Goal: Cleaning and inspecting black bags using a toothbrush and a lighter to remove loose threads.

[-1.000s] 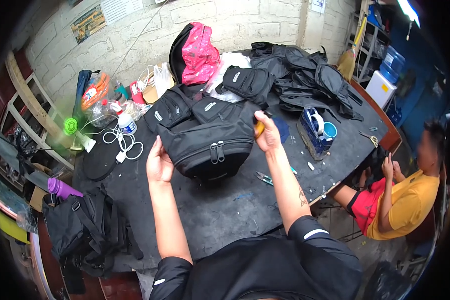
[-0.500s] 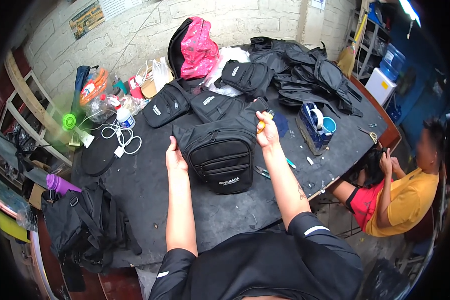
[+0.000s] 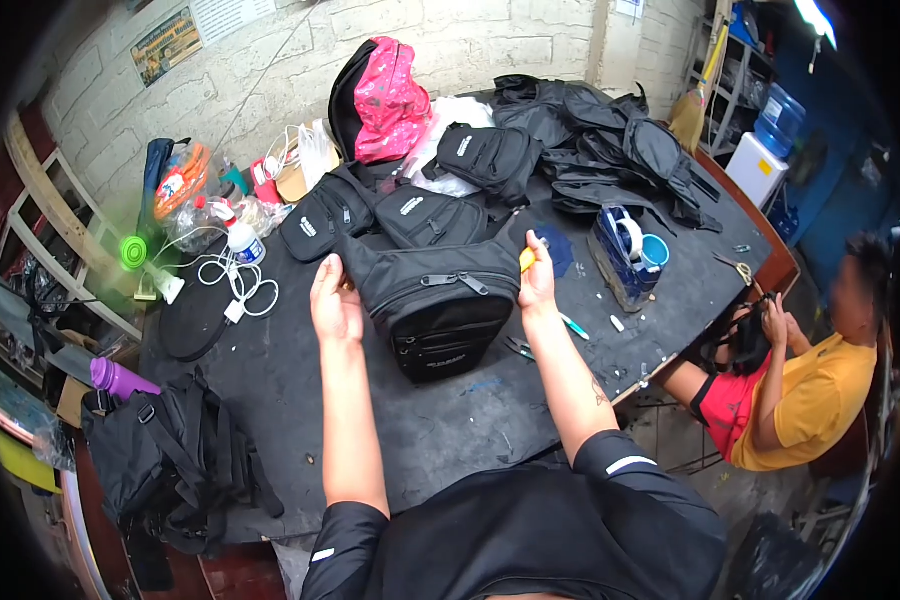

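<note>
A black zippered waist bag (image 3: 448, 315) is between my hands over the middle of the table, its top tipped toward me so that the upper zip and two pullers show. My left hand (image 3: 337, 302) grips its left upper edge, the fingertips partly hidden behind the fabric. At the opposite corner my right hand (image 3: 537, 275) closes on the bag's edge, with a small yellow object (image 3: 527, 260) also in the grasp; its kind is hard to make out. Just beyond lie similar black bags (image 3: 432, 214). Snips (image 3: 520, 347) rest beside the bag, near my right wrist.
On the dark table (image 3: 260, 400) are a tape dispenser (image 3: 615, 250), a spray bottle (image 3: 242, 238), white cables (image 3: 238, 290) and scissors (image 3: 738, 268). Piled black bags (image 3: 620, 140) and a pink bag (image 3: 390, 100) stand at the back. A seated person (image 3: 810, 390) handles something black at right.
The waist bag has tilted, its top edge coming toward me and its front face turning down. Both hands have lowered slightly, and my left hand has shifted a little left.
</note>
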A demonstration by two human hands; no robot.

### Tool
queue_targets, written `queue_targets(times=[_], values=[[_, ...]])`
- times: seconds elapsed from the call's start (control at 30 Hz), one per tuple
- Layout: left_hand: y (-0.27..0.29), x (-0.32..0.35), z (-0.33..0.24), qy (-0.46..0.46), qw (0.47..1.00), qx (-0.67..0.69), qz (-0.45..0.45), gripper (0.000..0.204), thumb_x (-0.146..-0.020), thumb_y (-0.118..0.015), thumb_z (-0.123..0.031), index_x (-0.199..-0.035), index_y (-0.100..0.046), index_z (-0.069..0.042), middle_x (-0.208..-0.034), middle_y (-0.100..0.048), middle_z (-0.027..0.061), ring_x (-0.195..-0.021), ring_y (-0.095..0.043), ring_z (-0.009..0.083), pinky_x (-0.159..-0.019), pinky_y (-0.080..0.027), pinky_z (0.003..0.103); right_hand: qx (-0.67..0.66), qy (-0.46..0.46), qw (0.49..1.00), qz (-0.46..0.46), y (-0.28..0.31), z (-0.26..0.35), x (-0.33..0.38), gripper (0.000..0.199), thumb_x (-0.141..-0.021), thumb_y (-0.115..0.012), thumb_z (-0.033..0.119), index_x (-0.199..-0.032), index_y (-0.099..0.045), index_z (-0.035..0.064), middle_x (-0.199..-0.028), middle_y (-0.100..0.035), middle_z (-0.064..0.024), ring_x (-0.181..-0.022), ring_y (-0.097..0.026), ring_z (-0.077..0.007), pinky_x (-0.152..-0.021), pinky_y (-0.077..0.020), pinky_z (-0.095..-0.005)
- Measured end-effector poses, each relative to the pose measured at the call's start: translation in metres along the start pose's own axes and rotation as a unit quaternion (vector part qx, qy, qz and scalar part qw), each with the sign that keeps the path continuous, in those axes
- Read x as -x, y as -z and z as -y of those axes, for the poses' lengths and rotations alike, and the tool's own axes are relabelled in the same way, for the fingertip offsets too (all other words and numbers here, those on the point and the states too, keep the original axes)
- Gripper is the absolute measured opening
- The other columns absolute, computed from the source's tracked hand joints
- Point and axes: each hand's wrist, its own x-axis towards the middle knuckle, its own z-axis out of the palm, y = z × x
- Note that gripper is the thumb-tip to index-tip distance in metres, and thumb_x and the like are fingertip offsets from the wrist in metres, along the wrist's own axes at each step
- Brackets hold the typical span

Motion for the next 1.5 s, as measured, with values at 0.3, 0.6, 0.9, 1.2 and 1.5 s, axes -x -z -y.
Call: queue_targets(times=[0.3,0.6,0.9,1.2,1.5], values=[[-0.072,-0.004,-0.026,-0.127,0.875,-0.436,0.168,0.032,-0.094,-0.048,-0.028,-0.106,-0.06,-0.002,-0.098,-0.063,0.0078,-0.096,-0.055,0.0143,-0.087,-0.041,0.028,0.105,-0.019,0.991,0.077,-0.093,-0.021,0.019,0.012,-0.086,-0.063,0.021,-0.095,-0.06,0.0138,-0.069,-0.059,0.0057,-0.046,-0.051,-0.0095,-0.044,-0.0394,-0.0223],[-0.126,-0.008,-0.064,0.243,0.908,-0.206,0.272,0.021,-0.086,-0.061,-0.022,-0.097,-0.063,-0.004,-0.093,-0.065,0.0023,-0.084,-0.059,0.0076,-0.078,-0.045,0.021,0.568,0.371,0.733,0.055,-0.148,-0.043,0.043,0.054,-0.059,-0.084,0.008,-0.096,-0.044,0.0086,-0.092,-0.047,0.0028,-0.068,-0.047,-0.0023,-0.055,-0.0373,-0.018],[-0.139,0.042,-0.09,0.194,0.908,-0.103,0.357,0.033,-0.081,-0.06,-0.013,-0.107,-0.054,0.006,-0.093,-0.063,0.0109,-0.08,-0.06,0.0141,-0.08,-0.047,0.027,0.664,0.495,0.539,-0.154,-0.103,-0.007,0.024,0.035,-0.066,-0.061,-0.008,-0.094,-0.045,0.0037,-0.085,-0.047,-0.0039,-0.078,-0.047,-0.0136,-0.072,-0.0403,-0.024],[0.039,0.033,-0.042,0.146,0.871,-0.451,0.128,0.033,-0.083,-0.064,-0.017,-0.113,-0.056,-0.003,-0.074,-0.058,-0.0035,-0.07,-0.051,0.0032,-0.066,-0.037,0.019,0.827,0.181,0.5,-0.181,-0.045,0.078,0.043,0.052,-0.063,-0.075,0.036,-0.101,-0.055,0.0063,-0.089,-0.061,-0.0144,-0.083,-0.061,-0.0288,-0.072,-0.0468,-0.0366],[0.024,0.044,-0.015,0.088,0.894,-0.409,0.16,0.044,-0.086,-0.058,-0.008,-0.127,-0.044,-0.007,-0.071,-0.053,-0.0045,-0.069,-0.047,0.0022,-0.067,-0.037,0.018,0.942,0.205,0.266,-0.015,-0.045,0.021,0.093,0.069,-0.06,-0.071,0.02,-0.122,-0.046,0.0039,-0.116,-0.046,-0.0162,-0.118,-0.036,-0.0367,-0.102,-0.0272,-0.0468]])
